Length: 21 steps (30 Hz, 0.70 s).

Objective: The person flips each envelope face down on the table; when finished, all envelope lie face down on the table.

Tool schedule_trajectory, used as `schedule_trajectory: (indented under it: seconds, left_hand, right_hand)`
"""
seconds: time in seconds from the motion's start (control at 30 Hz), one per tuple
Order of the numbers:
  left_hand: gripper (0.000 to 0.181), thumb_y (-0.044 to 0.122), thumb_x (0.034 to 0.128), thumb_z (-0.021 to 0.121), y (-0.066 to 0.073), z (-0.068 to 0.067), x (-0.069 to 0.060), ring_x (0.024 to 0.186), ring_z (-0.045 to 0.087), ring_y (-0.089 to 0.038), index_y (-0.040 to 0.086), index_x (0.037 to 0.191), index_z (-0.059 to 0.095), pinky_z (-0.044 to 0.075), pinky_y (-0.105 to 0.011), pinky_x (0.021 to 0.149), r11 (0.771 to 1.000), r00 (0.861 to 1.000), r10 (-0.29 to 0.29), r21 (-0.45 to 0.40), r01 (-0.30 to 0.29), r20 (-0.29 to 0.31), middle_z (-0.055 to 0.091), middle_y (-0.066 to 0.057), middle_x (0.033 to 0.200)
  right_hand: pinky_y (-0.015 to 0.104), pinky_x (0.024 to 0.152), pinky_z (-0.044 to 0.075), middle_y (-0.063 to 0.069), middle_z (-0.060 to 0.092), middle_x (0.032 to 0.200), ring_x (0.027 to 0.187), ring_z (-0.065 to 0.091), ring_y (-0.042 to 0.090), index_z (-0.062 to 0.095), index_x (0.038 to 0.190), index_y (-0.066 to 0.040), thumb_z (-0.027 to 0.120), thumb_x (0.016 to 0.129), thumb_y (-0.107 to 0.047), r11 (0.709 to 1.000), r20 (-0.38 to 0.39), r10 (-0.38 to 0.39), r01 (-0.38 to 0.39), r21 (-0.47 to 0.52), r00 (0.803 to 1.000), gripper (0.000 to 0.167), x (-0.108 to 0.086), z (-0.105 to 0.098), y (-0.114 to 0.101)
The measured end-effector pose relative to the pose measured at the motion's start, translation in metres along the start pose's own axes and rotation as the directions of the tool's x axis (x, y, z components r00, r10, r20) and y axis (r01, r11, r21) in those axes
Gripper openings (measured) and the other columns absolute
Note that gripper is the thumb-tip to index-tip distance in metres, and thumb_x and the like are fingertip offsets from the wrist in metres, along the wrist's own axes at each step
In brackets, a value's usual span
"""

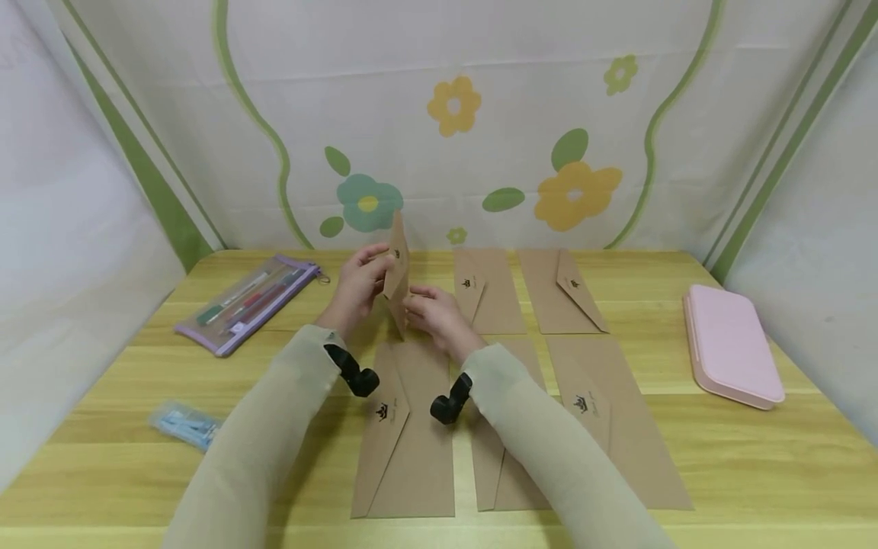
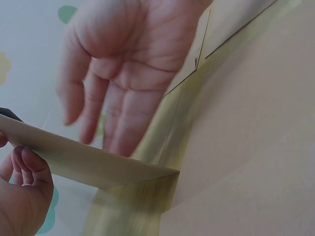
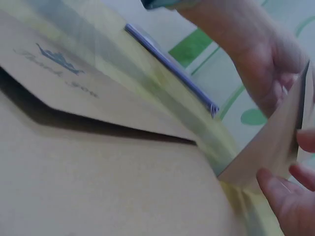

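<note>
so, the left hand [image 1: 360, 285] grips a flat brown-paper envelope [image 1: 398, 267].

Clear zip pouch [image 1: 274, 305] with purple trim is lying at an angle on the left of the wood-grain table [image 1: 648, 347], holding several pens [image 1: 252, 303]; a small clear packet of light-blue items [image 1: 184, 424] is resting nearer the camera, contents too blurred to identify. Pink round-cornered case [image 1: 735, 347] is lying flat near the right edge. White backdrop [image 1: 384, 46] is hanging behind, showing orange, teal and green flowers plus wavy green stripes.
</note>
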<state>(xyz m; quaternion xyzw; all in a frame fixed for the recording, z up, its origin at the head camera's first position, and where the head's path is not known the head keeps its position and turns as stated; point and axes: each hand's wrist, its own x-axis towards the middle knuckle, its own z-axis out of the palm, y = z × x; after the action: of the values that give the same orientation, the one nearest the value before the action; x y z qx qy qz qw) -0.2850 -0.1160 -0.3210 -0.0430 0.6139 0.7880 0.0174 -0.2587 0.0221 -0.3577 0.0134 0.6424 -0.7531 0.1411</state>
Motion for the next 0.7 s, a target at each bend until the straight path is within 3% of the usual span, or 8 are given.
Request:
schedule_trajectory:
  seconds: [0.2,0.43,0.53,0.7]
  left_hand:
    - [0.04,0.011,0.09,0.058,-0.001,0.003,0.0,0.065,0.054,-0.006,0.005,0.129,0.049,0.047,-0.017,0.058,1.0,1.0,0.0,-0.005,0.0,0.003,0.059,0.004,0.085]
    - [0.041,0.012,0.0893,0.059,-0.002,0.007,-0.001,0.059,0.051,-0.006,0.005,0.128,0.049,0.043,-0.017,0.054,1.0,1.0,0.01,0.006,-0.01,0.003,0.058,0.006,0.074]
    - [0.04,0.015,0.0898,0.059,-0.003,0.008,-0.001,0.06,0.051,-0.005,0.005,0.128,0.049,0.042,-0.018,0.056,1.0,1.0,0.005,0.026,-0.006,0.008,0.057,0.006,0.08]
    - [0.04,0.021,0.0917,0.057,-0.007,0.012,-0.001,0.079,0.052,-0.008,0.006,0.128,0.048,0.046,-0.02,0.066,0.999,1.0,-0.014,0.033,0.014,0.006,0.053,0.0,0.103]
  right_hand:
    - [0.034,0.096,0.045,0.009,0.055,0.126,0.116,0.053,0.023,0.056,0.124,-0.005,0.056,0.091,-0.02,0.986,-0.104,-0.131,0.119,-0.119,0.986,0.036,-0.009,0.002,-0.012]
    - [0.036,0.095,0.046,0.007,0.055,0.125,0.116,0.053,0.02,0.058,0.121,-0.007,0.058,0.09,-0.029,0.973,-0.041,-0.21,0.204,-0.103,0.977,0.038,-0.017,0.008,-0.026]
    - [0.035,0.094,0.047,0.008,0.056,0.122,0.113,0.055,0.021,0.057,0.122,-0.005,0.061,0.089,-0.027,0.973,0.002,-0.213,0.213,-0.095,0.977,0.04,-0.018,0.01,-0.029]
    - [0.032,0.091,0.048,0.007,0.057,0.12,0.11,0.055,0.02,0.057,0.121,-0.006,0.065,0.086,-0.024,0.962,0.044,-0.225,0.229,-0.147,0.973,0.039,-0.019,0.011,-0.029]
